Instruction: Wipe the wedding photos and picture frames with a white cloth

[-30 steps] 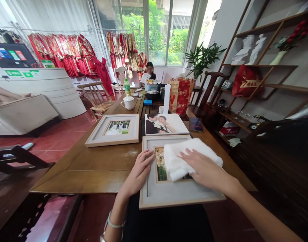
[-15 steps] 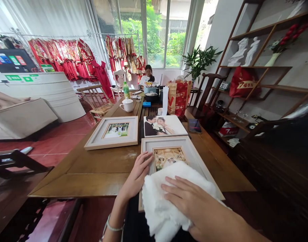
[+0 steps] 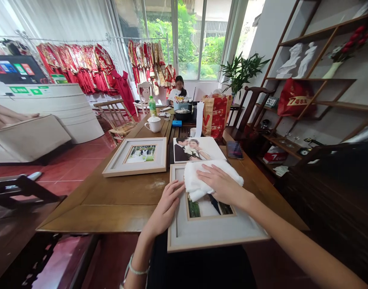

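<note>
A pale wooden picture frame (image 3: pixel 184 243) lies in front of me, its near end jutting past the table edge. My right hand (image 3: pixel 218 182) presses a white cloth (image 3: pixel 196 182) onto the far part of its glass, fingers over the bunched fabric. The cloth hides the upper part of the framed photo (image 3: pixel 209 210). My left hand (image 3: pixel 168 204) rests on the frame's left side, fingers stretched out and slightly apart. Just beyond lies an unframed print of a couple (image 3: pixel 198 149). Another framed photo (image 3: pixel 135 174) lies to the left.
The wooden table (image 3: pixel 120 196) also holds a white lidded mug (image 3: pixel 154 124), a green bottle (image 3: pixel 152 105), a red paper bag (image 3: pixel 215 116) and a phone-like dark object (image 3: pixel 234 149) at the right. A person (image 3: pixel 179 92) sits at the far end. Shelves (image 3: pixel 316 80) stand right.
My right hand has slid the cloth away from me, from the frame's near part to its far part. The lower photo now shows. My left hand stays on the frame's left side.
</note>
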Demonstrator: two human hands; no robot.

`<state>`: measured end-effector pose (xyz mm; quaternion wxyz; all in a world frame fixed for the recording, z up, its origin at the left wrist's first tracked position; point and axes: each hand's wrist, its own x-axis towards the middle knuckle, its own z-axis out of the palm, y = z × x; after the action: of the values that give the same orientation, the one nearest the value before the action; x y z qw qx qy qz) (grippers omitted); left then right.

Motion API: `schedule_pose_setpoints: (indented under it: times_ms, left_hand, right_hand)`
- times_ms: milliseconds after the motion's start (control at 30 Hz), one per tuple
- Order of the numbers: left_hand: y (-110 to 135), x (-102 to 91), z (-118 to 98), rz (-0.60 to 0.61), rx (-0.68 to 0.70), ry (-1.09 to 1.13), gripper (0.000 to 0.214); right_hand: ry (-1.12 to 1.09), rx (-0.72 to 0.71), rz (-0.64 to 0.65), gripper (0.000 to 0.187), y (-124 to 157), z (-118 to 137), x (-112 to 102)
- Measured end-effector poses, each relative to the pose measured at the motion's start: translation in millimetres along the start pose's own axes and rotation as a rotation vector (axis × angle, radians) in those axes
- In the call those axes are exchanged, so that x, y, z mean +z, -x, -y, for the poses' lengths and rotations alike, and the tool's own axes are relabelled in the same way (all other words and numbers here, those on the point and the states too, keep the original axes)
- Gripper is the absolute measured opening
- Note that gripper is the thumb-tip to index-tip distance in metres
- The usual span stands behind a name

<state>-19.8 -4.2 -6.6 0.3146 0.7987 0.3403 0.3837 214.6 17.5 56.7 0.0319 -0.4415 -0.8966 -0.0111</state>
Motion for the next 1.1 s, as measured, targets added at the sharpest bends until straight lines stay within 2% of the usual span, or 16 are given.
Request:
schedule_pose_setpoints:
  times_ms: [133, 267, 400, 500, 667, 833, 967, 1100]
  left_hand:
    - [-0.9, -0.2, -1.9, -0.011, 0.001, 0.005, 0.035]
    - [-1.5, -0.5, -5.5, -0.013, -0.038, 0.005, 0.034]
    - [-0.2, 0.2, -7.4, -0.038, -0.076, 0.020, 0.033]
    - [1.5, 1.4, -5.9, -0.052, -0.087, 0.032, 0.035]
    - [1.8, 2.9, -3.1, -0.047, -0.099, 0.046, 0.041]
    - [1.8, 3.4, -2.0, -0.037, -0.094, 0.050, 0.047]
    - [3.2, 3.5, -0.8, -0.044, -0.093, 0.045, 0.047]
    - [3.3, 3.7, -0.3, -0.045, -0.084, 0.042, 0.046]
  right_hand:
    - [0.037, -0.165, -0.034, 0.060, -19.0, -3.5, -1.2]
    - [0.044, -0.214, -0.025, 0.062, -30.4, -4.3, -0.1]
    - [-0.009, -0.188, 0.012, 0.066, -26.7, -2.3, 2.2]
    - [-0.026, -0.131, 0.030, 0.061, -15.6, 7.7, -0.1]
    - [0.007, -0.053, 0.064, 0.046, 9.0, 44.6, -7.5]
    - [-0.116, -0.110, 0.168, 0.041, 40.3, 77.9, -26.9]
    - [-0.196, -0.082, 0.262, 0.030, 48.7, 74.5, -43.6]
    - [-0.126, -0.002, 0.181, 0.031, 34.2, 65.1, -36.1]
